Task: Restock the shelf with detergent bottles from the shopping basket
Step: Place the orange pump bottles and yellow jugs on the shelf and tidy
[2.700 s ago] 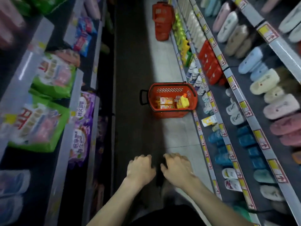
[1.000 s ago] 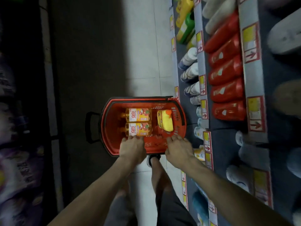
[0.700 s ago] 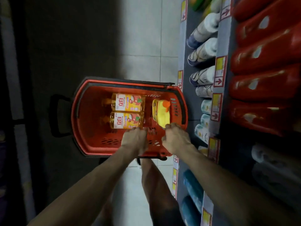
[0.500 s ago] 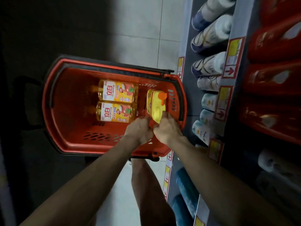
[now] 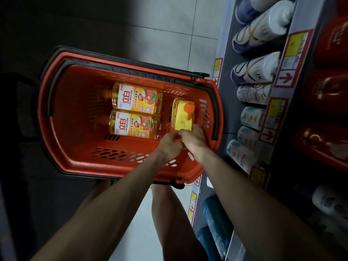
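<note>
A red shopping basket [image 5: 75, 147] stands on the floor beside the shelf. Inside it lie two clear yellow detergent bottles [image 5: 136, 99] [image 5: 133, 124] with labels up. To their right is a yellow detergent jug [image 5: 181, 117] with an orange cap. My right hand [image 5: 194, 141] reaches into the basket and curls its fingers over the jug's near end. My left hand [image 5: 170, 146] is pressed against it from the left, fingers curled at the same end of the jug. The low shelf [image 5: 226, 91] on the right holds rows of bottles.
White and blue bottles [image 5: 258, 70] lie in a row along the low shelf, with red bottles [image 5: 329, 87] on the tier above and blue ones [image 5: 216, 213] nearer me. My bare legs [image 5: 169, 213] stand just behind the basket. Tiled floor [image 5: 169, 25] stretches ahead.
I have walked up to the basket and bent over it. Both hands moved from its near rim down inside and closed together on the yellow jug's near end.
</note>
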